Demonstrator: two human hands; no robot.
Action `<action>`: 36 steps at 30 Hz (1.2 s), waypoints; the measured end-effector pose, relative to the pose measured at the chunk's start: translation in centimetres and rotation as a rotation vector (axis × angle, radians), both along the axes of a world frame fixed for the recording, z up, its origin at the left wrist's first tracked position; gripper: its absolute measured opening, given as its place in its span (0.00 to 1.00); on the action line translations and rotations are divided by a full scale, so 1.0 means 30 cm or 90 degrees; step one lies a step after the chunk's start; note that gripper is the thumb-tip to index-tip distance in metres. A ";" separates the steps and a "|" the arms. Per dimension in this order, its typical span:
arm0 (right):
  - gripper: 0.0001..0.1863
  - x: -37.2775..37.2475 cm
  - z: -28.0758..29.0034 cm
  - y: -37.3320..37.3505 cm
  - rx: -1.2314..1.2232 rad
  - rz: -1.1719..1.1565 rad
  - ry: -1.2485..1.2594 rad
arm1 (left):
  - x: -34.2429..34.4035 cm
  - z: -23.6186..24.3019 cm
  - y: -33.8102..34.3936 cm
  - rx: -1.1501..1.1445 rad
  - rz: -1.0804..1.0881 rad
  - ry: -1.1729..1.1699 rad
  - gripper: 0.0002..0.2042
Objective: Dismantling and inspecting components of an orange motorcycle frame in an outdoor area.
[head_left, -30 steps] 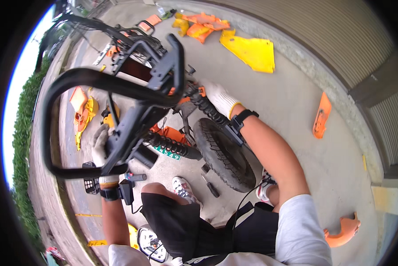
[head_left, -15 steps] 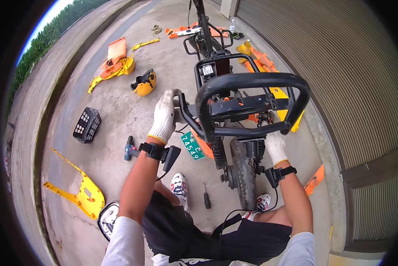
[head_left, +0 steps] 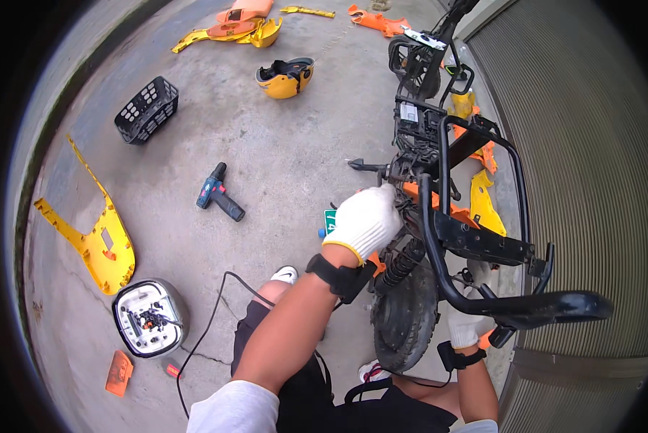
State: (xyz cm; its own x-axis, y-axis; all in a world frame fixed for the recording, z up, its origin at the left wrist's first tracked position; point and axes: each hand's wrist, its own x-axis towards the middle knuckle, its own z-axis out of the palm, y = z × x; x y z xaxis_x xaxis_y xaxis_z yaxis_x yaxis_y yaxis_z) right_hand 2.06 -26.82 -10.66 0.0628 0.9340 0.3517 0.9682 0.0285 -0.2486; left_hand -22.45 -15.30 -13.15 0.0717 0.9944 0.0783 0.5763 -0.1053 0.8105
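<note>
A stripped two-wheeler with a black tubular rear rack point(head_left: 483, 238) stands to my right, its rear tyre point(head_left: 407, 317) towards me. My left hand point(head_left: 367, 220), in a white knit glove, reaches in at the near side of the frame, above the black coil shock absorber point(head_left: 402, 265). Its fingertips are hidden among the cables and frame parts. Low beside the tyre, under the rack, is my gloved right hand point(head_left: 464, 323); rack tubing and shadow cover its fingers. A green number plate point(head_left: 329, 221) shows partly behind my left glove.
On the concrete lie a cordless drill point(head_left: 220, 193), a black plastic basket point(head_left: 147, 110), a yellow helmet point(head_left: 286, 79) and a yellow U-shaped panel point(head_left: 109, 249). A white-lined box point(head_left: 149, 317) holds small fasteners. Orange and yellow panels point(head_left: 487, 203) lie between the vehicle and the ribbed shutter point(head_left: 591, 144).
My left hand has left the rack's side tube and gone down to the frame by the shock absorber. My right hand stays low by the wheel. The view has swung, shifting the vehicle rightwards.
</note>
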 end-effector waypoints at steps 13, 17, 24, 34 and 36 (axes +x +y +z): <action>0.31 -0.012 -0.079 0.273 0.118 0.137 0.062 | 0.149 0.066 -0.004 -0.060 -0.121 0.095 0.14; 0.35 -0.008 -0.077 0.344 0.148 0.213 -0.158 | 0.129 0.063 0.011 -0.044 -0.194 0.096 0.19; 0.30 -0.033 -0.031 0.456 0.071 0.144 -0.066 | 0.092 0.030 0.037 -0.032 -0.202 0.082 0.33; 0.20 -0.058 -0.025 0.450 0.165 0.117 -0.084 | 0.021 0.064 0.088 -0.087 -0.255 0.074 0.28; 0.14 -0.057 -0.026 0.468 0.155 0.088 -0.073 | 0.013 0.060 0.086 -0.099 -0.279 0.124 0.19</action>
